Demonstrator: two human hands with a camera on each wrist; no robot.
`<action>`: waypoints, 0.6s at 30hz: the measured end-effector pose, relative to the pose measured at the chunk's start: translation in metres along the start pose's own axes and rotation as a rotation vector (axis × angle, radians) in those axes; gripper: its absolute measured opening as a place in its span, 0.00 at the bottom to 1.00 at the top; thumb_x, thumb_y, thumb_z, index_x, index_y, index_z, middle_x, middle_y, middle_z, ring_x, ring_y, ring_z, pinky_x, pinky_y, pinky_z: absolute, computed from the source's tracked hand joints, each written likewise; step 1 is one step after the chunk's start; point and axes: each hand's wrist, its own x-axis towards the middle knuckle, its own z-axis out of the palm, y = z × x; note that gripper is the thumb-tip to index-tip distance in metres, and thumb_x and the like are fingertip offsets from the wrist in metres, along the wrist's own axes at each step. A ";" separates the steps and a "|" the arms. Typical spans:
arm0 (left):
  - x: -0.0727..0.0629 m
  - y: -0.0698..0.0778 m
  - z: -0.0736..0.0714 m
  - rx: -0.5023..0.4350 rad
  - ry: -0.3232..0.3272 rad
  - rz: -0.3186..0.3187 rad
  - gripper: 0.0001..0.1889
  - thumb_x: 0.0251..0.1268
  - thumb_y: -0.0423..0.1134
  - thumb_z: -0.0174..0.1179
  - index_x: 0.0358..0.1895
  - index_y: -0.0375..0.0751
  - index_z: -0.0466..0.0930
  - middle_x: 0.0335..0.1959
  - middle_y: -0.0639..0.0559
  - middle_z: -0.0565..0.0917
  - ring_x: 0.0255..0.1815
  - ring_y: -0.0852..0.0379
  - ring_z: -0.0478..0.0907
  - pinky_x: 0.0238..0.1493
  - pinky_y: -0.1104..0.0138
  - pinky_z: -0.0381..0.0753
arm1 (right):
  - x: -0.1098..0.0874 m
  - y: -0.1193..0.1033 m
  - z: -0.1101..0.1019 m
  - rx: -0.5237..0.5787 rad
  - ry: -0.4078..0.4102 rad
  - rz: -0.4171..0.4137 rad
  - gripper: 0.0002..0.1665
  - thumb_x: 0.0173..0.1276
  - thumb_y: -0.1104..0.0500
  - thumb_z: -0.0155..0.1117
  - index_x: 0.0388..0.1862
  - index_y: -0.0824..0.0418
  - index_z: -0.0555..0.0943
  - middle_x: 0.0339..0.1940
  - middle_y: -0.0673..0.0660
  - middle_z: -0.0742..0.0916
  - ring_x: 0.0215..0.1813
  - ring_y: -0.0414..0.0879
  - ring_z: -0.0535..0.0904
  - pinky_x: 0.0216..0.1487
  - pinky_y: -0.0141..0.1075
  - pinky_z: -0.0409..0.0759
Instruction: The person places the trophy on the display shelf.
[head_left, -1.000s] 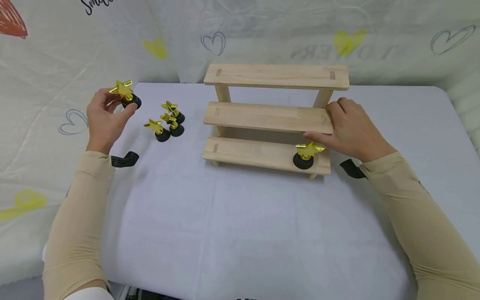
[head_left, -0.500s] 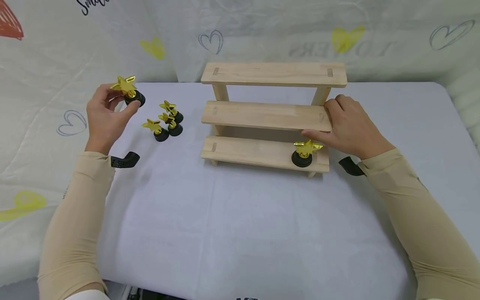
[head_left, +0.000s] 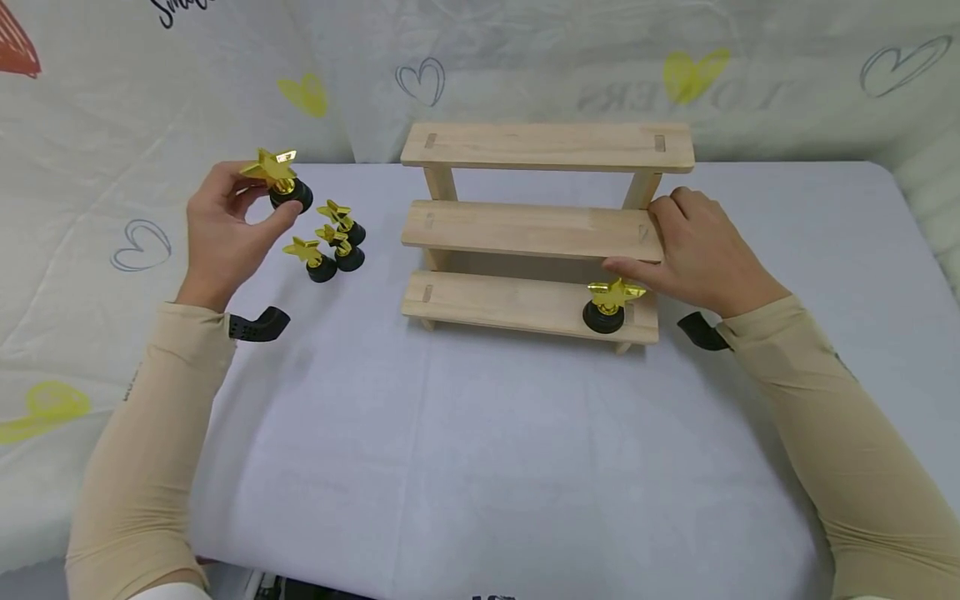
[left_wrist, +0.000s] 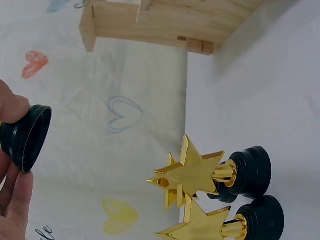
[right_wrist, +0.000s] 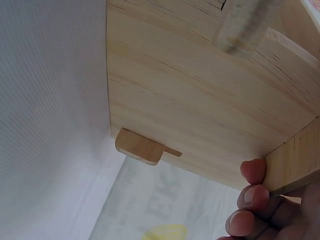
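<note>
My left hand [head_left: 228, 229] pinches a gold star trophy [head_left: 274, 171] by its round black base, held above the table's left side. In the left wrist view the hollow underside of that base [left_wrist: 36, 140] faces the camera. Just right of this hand stand three more star trophies [head_left: 321, 268] in a tight group. My right hand [head_left: 705, 250] grips the right end of the middle shelf of a three-tier wooden stand [head_left: 525, 229], thumb along its front edge. Another star trophy [head_left: 603, 317] stands upright on the bottom shelf near its right end. In the right wrist view, fingertips [right_wrist: 253, 171] touch the wood.
A white cloth covers the table [head_left: 480, 467]. Behind and to the left hangs a pale sheet [head_left: 525, 67] printed with hearts and lettering. Black wrist mounts [head_left: 258, 325] stick out from both sleeves.
My left hand has moved a little to the right with the trophy, coming nearer to the grouped ones. The right hand keeps its grip on the stand.
</note>
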 end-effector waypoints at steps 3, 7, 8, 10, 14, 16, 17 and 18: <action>-0.001 0.005 0.003 -0.019 -0.020 0.029 0.23 0.56 0.21 0.70 0.56 0.39 0.81 0.52 0.64 0.80 0.54 0.62 0.80 0.66 0.76 0.80 | 0.000 0.000 0.000 0.000 -0.006 0.005 0.66 0.58 0.09 0.38 0.38 0.75 0.75 0.30 0.67 0.75 0.29 0.59 0.67 0.32 0.50 0.66; -0.004 0.011 0.008 -0.059 -0.039 0.051 0.24 0.55 0.19 0.70 0.55 0.38 0.81 0.51 0.63 0.80 0.53 0.62 0.80 0.66 0.77 0.80 | 0.000 0.000 0.000 0.002 -0.014 0.005 0.66 0.58 0.09 0.38 0.38 0.75 0.75 0.30 0.67 0.75 0.30 0.59 0.67 0.33 0.50 0.67; -0.005 0.012 0.009 -0.079 -0.042 0.056 0.24 0.54 0.19 0.69 0.55 0.38 0.82 0.51 0.62 0.80 0.53 0.62 0.81 0.65 0.77 0.80 | 0.000 0.000 0.000 0.002 -0.014 0.005 0.66 0.58 0.08 0.38 0.38 0.75 0.75 0.30 0.67 0.75 0.30 0.59 0.67 0.33 0.50 0.67; -0.007 0.014 0.012 -0.112 -0.050 0.065 0.24 0.53 0.18 0.69 0.54 0.38 0.82 0.51 0.61 0.80 0.52 0.61 0.81 0.65 0.77 0.80 | 0.000 0.000 0.000 0.001 -0.016 0.003 0.67 0.58 0.08 0.38 0.38 0.75 0.75 0.30 0.68 0.75 0.30 0.59 0.67 0.33 0.51 0.67; -0.009 0.019 0.018 -0.161 -0.074 0.074 0.24 0.51 0.16 0.69 0.54 0.36 0.82 0.51 0.59 0.81 0.52 0.61 0.82 0.65 0.76 0.80 | 0.000 0.000 -0.001 0.000 -0.029 0.014 0.67 0.57 0.08 0.38 0.39 0.75 0.75 0.31 0.68 0.75 0.30 0.59 0.67 0.33 0.50 0.67; -0.011 0.022 0.021 -0.162 -0.092 0.073 0.25 0.52 0.16 0.69 0.54 0.35 0.82 0.51 0.60 0.81 0.52 0.61 0.82 0.65 0.76 0.80 | 0.000 -0.001 -0.001 0.002 -0.041 0.024 0.67 0.57 0.08 0.38 0.39 0.75 0.75 0.32 0.68 0.75 0.30 0.59 0.68 0.34 0.50 0.67; -0.012 0.023 0.022 -0.154 -0.102 0.070 0.25 0.52 0.17 0.69 0.55 0.36 0.82 0.51 0.61 0.81 0.52 0.62 0.82 0.65 0.76 0.80 | 0.000 -0.001 -0.002 0.004 -0.045 0.027 0.66 0.57 0.08 0.40 0.40 0.75 0.75 0.32 0.68 0.75 0.30 0.59 0.68 0.34 0.50 0.67; -0.013 0.025 0.024 -0.153 -0.112 0.068 0.25 0.52 0.17 0.69 0.55 0.36 0.81 0.51 0.61 0.81 0.53 0.62 0.82 0.65 0.76 0.80 | 0.000 -0.001 -0.002 0.006 -0.049 0.031 0.66 0.57 0.09 0.41 0.40 0.74 0.75 0.32 0.68 0.76 0.31 0.59 0.68 0.34 0.50 0.67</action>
